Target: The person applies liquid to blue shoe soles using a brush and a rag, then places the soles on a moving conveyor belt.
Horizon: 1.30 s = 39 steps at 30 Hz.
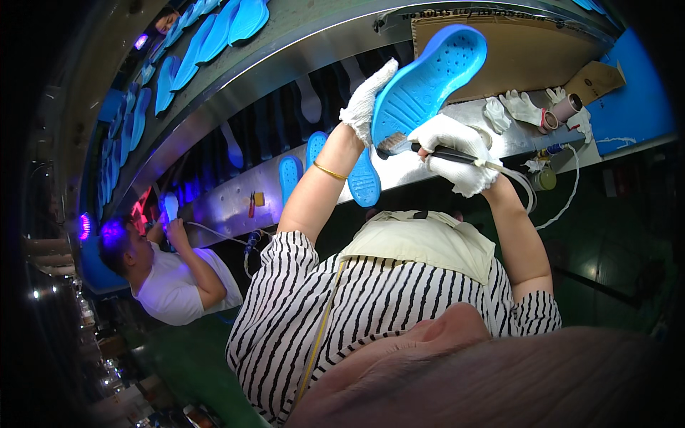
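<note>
Grips one blue sole (432, 75) over a steel bench (232, 192) in a dim, green-floored workshop.

Closes the gloved left hand (368, 102) on the sole's left edge; wraps the gloved right hand (451, 134) snugly round one black-handled tool (446, 152), with its tip at the sole's lower end. Counts at least two further blue soles (364, 180) on the bench, at least three spare white gloves (522, 108) and a tube (568, 107) to the right, plus one co-worker (182, 282) at left. Carries dark lettering (474, 14) along the upper steel edge.
</note>
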Each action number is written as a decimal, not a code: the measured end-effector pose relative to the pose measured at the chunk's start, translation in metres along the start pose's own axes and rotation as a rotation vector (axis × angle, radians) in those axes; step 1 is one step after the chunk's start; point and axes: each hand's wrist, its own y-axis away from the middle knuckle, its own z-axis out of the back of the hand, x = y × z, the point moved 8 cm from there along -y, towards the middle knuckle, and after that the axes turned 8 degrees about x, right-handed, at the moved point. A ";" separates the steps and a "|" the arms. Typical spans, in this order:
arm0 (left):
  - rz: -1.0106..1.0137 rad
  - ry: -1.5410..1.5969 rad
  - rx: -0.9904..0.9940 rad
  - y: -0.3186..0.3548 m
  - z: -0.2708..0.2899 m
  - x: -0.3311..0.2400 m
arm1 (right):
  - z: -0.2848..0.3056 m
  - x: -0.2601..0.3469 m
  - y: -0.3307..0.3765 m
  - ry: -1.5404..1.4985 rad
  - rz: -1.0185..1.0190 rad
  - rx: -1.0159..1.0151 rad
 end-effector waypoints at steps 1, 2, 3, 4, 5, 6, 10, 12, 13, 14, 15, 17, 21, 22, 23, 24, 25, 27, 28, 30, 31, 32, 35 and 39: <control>0.017 -0.040 -0.051 -0.001 0.004 0.000 | -0.002 -0.004 -0.001 -0.043 -0.023 0.025; 0.045 -0.036 -0.088 0.000 0.002 0.002 | -0.002 -0.005 -0.001 -0.087 -0.110 0.030; 0.079 -0.067 -0.101 -0.002 0.003 0.006 | -0.002 -0.012 -0.001 -0.065 -0.204 0.084; 0.105 -0.127 -0.079 -0.001 0.001 0.008 | -0.001 -0.020 0.000 -0.043 -0.296 0.136; 0.132 -0.187 -0.056 -0.001 -0.003 0.010 | 0.001 -0.026 0.001 -0.020 -0.388 0.189; 0.133 -0.264 -0.089 0.002 -0.004 0.009 | 0.007 -0.020 0.001 0.030 -0.394 0.234; 0.252 -0.347 -0.080 0.005 -0.013 0.019 | 0.025 -0.012 0.002 -0.249 -0.312 0.136; 0.274 -0.351 -0.049 0.006 -0.015 0.021 | 0.020 -0.010 0.001 -0.153 -0.393 0.139; 0.289 -0.356 -0.028 0.005 -0.017 0.022 | 0.020 -0.010 0.003 -0.103 -0.434 0.134; 0.328 -0.362 -0.018 0.007 -0.019 0.023 | 0.021 -0.021 0.009 0.037 -0.515 0.179; 0.304 -0.384 -0.023 0.006 -0.019 0.021 | 0.025 -0.018 0.011 0.068 -0.511 0.212; 0.248 -0.422 -0.041 0.007 -0.019 0.018 | 0.032 -0.012 0.015 0.129 -0.499 0.287; 0.153 -0.168 -0.053 0.009 0.003 0.022 | 0.034 -0.008 0.027 -0.361 -0.423 0.010; 0.096 -0.097 0.023 0.008 -0.017 0.023 | 0.039 -0.001 0.029 -0.255 -0.391 -0.085; 0.098 0.270 0.355 0.008 -0.036 0.028 | 0.034 0.000 0.029 -0.270 -0.353 -0.174; 0.031 0.239 0.349 0.004 -0.029 0.030 | 0.026 -0.003 0.030 -0.266 -0.323 -0.242; -0.035 0.209 0.341 0.001 -0.029 0.030 | 0.018 -0.005 0.032 -0.263 -0.295 -0.311; -0.135 0.200 0.278 -0.004 -0.022 0.031 | -0.002 0.003 0.030 -0.140 -0.265 -0.271; -0.142 0.212 0.266 -0.004 -0.018 0.032 | -0.008 0.009 0.028 -0.010 -0.184 -0.235; -0.148 0.232 0.236 -0.002 -0.010 0.034 | -0.015 0.007 0.027 -0.169 -0.243 -0.203; -0.141 0.240 0.225 -0.001 -0.010 0.036 | -0.016 0.003 0.029 -0.339 -0.279 -0.186; -0.135 0.247 0.214 0.000 -0.011 0.037 | -0.010 0.007 0.025 -0.347 -0.318 -0.113; -0.140 0.350 0.281 0.001 -0.019 0.038 | 0.021 -0.005 0.028 -0.180 -0.176 -0.354; -0.194 0.272 0.162 0.002 -0.012 0.039 | 0.010 0.035 0.006 0.309 -0.006 -0.257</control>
